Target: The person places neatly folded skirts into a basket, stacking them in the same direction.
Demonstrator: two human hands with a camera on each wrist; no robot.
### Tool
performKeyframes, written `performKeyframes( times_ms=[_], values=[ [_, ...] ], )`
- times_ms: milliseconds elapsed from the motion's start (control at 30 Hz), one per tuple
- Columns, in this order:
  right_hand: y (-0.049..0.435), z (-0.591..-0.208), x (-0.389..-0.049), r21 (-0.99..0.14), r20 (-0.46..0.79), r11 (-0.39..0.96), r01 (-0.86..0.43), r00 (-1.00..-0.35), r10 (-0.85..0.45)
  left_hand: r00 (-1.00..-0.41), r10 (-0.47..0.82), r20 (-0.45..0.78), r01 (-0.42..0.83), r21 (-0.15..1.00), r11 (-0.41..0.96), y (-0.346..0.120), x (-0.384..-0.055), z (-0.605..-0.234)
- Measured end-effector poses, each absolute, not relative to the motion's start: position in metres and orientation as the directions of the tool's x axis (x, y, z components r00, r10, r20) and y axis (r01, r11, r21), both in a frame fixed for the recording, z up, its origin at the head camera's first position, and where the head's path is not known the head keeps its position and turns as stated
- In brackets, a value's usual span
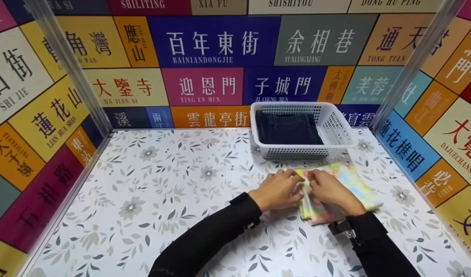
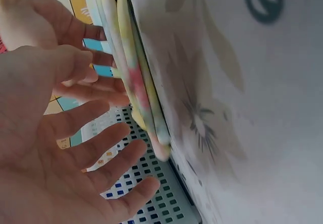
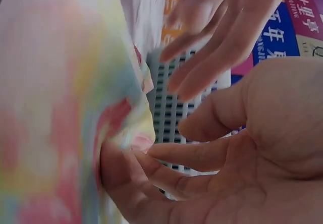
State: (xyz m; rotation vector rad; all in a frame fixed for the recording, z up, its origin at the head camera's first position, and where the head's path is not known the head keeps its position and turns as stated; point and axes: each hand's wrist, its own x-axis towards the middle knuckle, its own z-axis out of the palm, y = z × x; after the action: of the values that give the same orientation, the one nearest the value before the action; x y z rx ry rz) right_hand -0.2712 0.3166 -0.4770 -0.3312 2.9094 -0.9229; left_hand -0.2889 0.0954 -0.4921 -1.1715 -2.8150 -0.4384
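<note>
A folded tie-dye cloth (image 1: 351,179) in yellow, pink and pale blue lies flat in front of the basket, its layers stacked at the left edge. My left hand (image 1: 279,190) is at that edge; in the left wrist view its fingers (image 2: 118,158) are spread and loosely bent, with nothing held. My right hand (image 1: 331,190) is over the cloth's left part. In the right wrist view the right fingers (image 3: 118,171) touch the cloth's folded edge, one fingertip tucked into a fold, while the thumb stands apart from them.
A white perforated plastic basket (image 1: 341,145) stands behind the cloth, against the back wall. Folded dark navy fabric (image 1: 287,129) lies in its left part. The table (image 1: 162,184) has a grey leaf and flower pattern. Panels with printed signs enclose it on the back and sides.
</note>
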Motion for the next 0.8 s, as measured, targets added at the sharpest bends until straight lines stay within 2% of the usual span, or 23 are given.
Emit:
performKeyframes(
  times_ms=[267,367,500,667,800],
  values=[
    [0.301,-0.478,-0.263,-0.756,-0.131,0.652,-0.055,-0.964,-0.233,-0.696,0.712,0.094,0.716,0.170,0.677,0.091,-0.285,-0.492],
    [0.299,-0.478,-0.261,-0.786,-0.131,0.616,-0.043,-0.963,-0.235,-0.690,0.718,0.088,0.721,0.165,0.673,0.085,-0.286,-0.490],
    [0.297,-0.476,-0.260,-0.769,-0.082,0.633,-0.093,-0.967,-0.242,-0.686,0.724,0.073,0.721,0.194,0.665,0.071,-0.289,-0.489],
    [0.299,-0.475,-0.260,-0.655,0.014,0.731,-0.190,-0.971,-0.239,-0.693,0.719,0.059,0.708,0.245,0.662,0.050,-0.291,-0.489],
    [0.300,-0.475,-0.260,-0.616,0.062,0.753,-0.232,-0.967,-0.247,-0.703,0.710,0.043,0.693,0.263,0.671,0.032,-0.291,-0.490]
  ],
)
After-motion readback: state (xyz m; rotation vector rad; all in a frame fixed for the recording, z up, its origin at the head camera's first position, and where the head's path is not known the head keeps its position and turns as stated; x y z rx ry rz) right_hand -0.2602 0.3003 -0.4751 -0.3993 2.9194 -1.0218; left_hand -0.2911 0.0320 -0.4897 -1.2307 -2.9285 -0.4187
